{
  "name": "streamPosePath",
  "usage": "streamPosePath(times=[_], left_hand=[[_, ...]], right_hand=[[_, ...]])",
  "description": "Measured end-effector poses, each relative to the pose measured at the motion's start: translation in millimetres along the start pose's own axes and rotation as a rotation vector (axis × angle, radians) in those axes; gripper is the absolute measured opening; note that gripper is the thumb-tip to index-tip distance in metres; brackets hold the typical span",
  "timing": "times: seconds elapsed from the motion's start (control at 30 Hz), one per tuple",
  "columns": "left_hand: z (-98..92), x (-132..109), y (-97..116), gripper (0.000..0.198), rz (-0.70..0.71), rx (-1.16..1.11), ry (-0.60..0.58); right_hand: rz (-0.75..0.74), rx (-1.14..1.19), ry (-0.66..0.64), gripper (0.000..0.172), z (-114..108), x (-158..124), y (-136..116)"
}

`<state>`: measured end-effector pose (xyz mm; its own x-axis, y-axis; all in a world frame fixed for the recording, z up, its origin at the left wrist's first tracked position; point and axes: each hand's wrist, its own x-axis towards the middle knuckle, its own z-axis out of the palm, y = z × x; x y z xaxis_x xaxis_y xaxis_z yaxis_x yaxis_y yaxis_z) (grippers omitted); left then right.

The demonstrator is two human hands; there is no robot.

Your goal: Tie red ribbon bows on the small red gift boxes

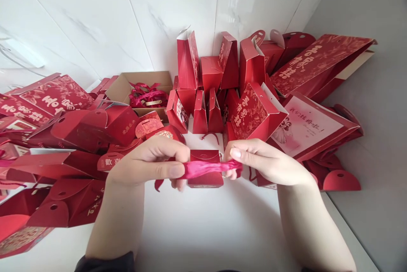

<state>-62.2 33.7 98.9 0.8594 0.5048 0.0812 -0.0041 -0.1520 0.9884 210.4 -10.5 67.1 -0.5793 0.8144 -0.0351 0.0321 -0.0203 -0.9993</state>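
Observation:
My left hand (152, 162) and my right hand (263, 162) each pinch one end of a pink-red ribbon (205, 168), stretched level between them over the white table. Directly behind the ribbon stands a small red gift box (205, 156), partly hidden by it and by my fingers. Both hands are closed, thumb against fingers. A thin red cord (211, 136) lies on the table just beyond the box.
Folded and unfolded red gift boxes lie heaped at the left (70, 136) and at the back (222, 81). A brown carton (122, 87) holds more red ribbons. Large red bags (318, 62) lean at the right. A white tiled wall stands behind, and the table edge (346, 225) runs down the right.

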Motion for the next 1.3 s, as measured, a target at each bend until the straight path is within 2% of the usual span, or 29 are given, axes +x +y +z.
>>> streamPosePath(times=[0.1, 0.17, 0.23, 0.37, 0.47, 0.57, 0.67, 0.8, 0.87, 0.93, 1.0, 1.07, 1.13, 1.2, 1.3], left_hand=[[3.9, 6, -1, 0.026, -0.183, 0.03, -0.057], [7.1, 14, -3, 0.03, -0.25, 0.076, -0.044], [9.8, 22, -6, 0.034, -0.25, 0.123, -0.01], [11.3, 30, -13, 0.034, -0.217, 0.242, -0.045], [9.5, 31, -15, 0.032, -0.196, 0.364, -0.053], [6.2, 30, -15, 0.032, -0.201, 0.463, -0.003], [2.0, 28, -13, 0.033, -0.228, 0.493, 0.03], [-4.9, 22, -11, 0.037, -0.265, 0.422, 0.006], [-8.6, 18, -11, 0.038, -0.268, 0.348, -0.013], [-12.0, 14, -9, 0.038, -0.291, 0.305, -0.015], [-13.4, 11, -8, 0.039, -0.336, 0.32, -0.017], [-10.6, 12, -7, 0.033, -0.353, 0.38, 0.024], [-2.2, 17, -7, 0.025, -0.306, 0.442, 0.139], [10.9, 24, -9, 0.029, -0.204, 0.417, 0.238], [30.5, 34, -14, 0.028, -0.086, 0.198, 0.169]], right_hand=[[-0.063, 0.117, -0.071, 0.041, 6, 9, 6], [-0.093, 0.187, -0.136, 0.048, 12, 16, 10], [-0.115, 0.219, -0.163, 0.045, 18, 22, 14], [-0.086, 0.254, -0.057, 0.031, 23, 27, 19], [-0.028, 0.214, -0.029, 0.03, 21, 25, 20], [-0.001, 0.166, 0.005, 0.03, 17, 22, 18], [0.017, 0.106, 0.04, 0.034, 12, 16, 14], [-0.031, 0.06, 0.057, 0.031, 2, 2, 3], [-0.031, 0.037, 0.031, 0.03, -6, -7, -1], [0.017, 0.027, -0.053, 0.029, -13, -15, -4], [0.043, 0.03, -0.117, 0.028, -18, -21, -5], [0.026, 0.028, -0.115, 0.028, -19, -23, -4], [0.002, 0.001, -0.057, 0.03, -16, -20, -4], [-0.022, -0.035, 0.014, 0.031, -8, -14, -3], [-0.047, -0.038, 0.09, 0.031, 3, -3, -2]])
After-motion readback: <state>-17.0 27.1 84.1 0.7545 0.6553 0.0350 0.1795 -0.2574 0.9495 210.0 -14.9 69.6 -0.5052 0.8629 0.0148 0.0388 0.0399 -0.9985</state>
